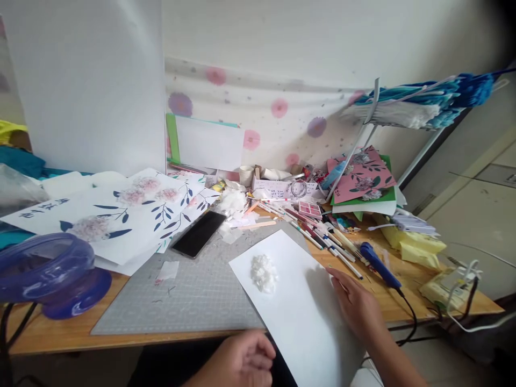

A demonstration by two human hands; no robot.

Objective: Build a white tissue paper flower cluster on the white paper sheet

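A white sheet of paper [290, 301] lies slanted over the grey cutting mat [177, 301] and past the table's front edge. A small heap of white fluffy petals [264, 273] sits on its upper left part. My right hand [357, 303] grips the sheet at its right edge, fingers pressed together. Low in the view, just left of the sheet, my left hand [248, 359] is loosely closed, its fingers curled in; nothing shows in it. A black phone [199, 234] rests on the mat beyond the left hand.
Sheets with flower pictures [137, 215] spread at the left, behind a purple translucent stand [52, 269]. Several pens [322, 236] and a blue corded glue gun [379, 266] lie at the right. White scraps [234, 203] and paper cups [245, 175] are at the back.
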